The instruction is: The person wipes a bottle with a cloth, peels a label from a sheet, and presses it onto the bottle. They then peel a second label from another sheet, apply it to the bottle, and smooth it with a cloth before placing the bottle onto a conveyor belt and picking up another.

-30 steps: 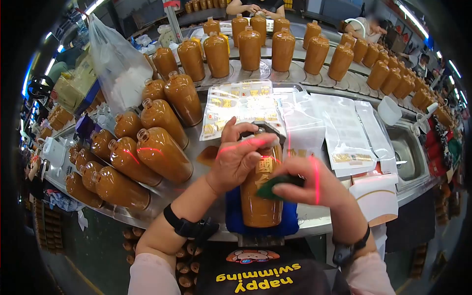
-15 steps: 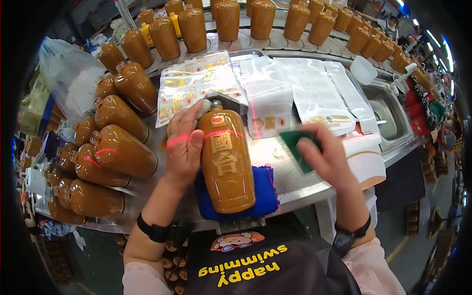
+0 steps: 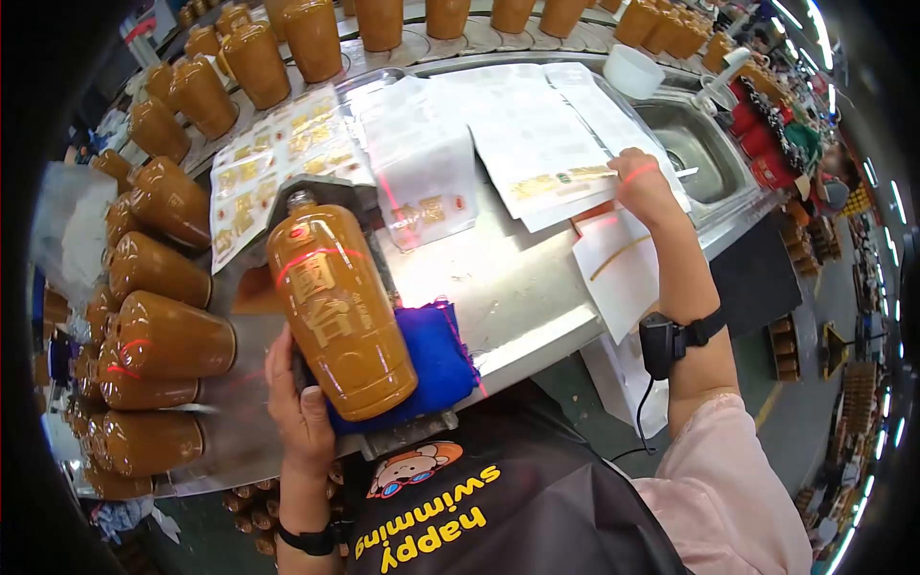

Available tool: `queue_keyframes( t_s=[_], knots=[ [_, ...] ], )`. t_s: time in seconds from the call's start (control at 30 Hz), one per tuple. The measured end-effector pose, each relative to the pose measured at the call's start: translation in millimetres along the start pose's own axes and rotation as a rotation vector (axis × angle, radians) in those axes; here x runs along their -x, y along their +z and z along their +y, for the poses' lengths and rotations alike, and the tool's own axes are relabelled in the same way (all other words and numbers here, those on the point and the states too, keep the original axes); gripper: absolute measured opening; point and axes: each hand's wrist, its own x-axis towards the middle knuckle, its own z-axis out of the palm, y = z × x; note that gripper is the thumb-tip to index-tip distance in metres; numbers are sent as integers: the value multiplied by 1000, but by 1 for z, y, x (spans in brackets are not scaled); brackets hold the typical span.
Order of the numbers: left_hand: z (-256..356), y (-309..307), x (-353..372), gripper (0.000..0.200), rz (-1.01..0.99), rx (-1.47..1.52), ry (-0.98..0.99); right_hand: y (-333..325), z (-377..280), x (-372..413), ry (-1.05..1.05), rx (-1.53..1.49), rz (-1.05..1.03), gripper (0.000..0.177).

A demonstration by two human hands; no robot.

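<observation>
A glossy brown bottle point(image 3: 340, 311) with gold characters lies in a dark holder point(image 3: 335, 192), its lower end on a blue cloth point(image 3: 436, 350). My left hand point(image 3: 299, 407) is beside the bottle's lower left side, fingers apart, with the thumb near the glass. Further right, my right hand point(image 3: 644, 182) is closed at the edge of a white sheet with gold print point(image 3: 561, 177). Its fingertips are bunched together, and whatever lies between them is too small to make out. Red laser lines cross the bottle and my right hand.
Several brown bottles point(image 3: 177, 335) lie stacked at the left; more stand on the curved conveyor point(image 3: 412, 43) at the back. Sticker sheets point(image 3: 287, 144) lie behind the holder. A metal sink point(image 3: 704, 158) and a white bowl point(image 3: 632, 72) are at the right.
The view has shifted right. My left hand has moved from the bottle's neck down to its lower side. My right hand has reached to the sheets, and the green piece it held is no longer visible.
</observation>
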Motion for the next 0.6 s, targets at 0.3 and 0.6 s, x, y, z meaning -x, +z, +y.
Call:
queue_keyframes(
  t_s=[0.3, 0.6],
  knots=[
    [-6, 3, 1, 79, 33, 9, 41, 29, 32, -21, -72, 67, -113, 41],
    [-7, 4, 1, 80, 31, -4, 32, 7, -2, -58, 175, 227, -497, 58]
  ],
)
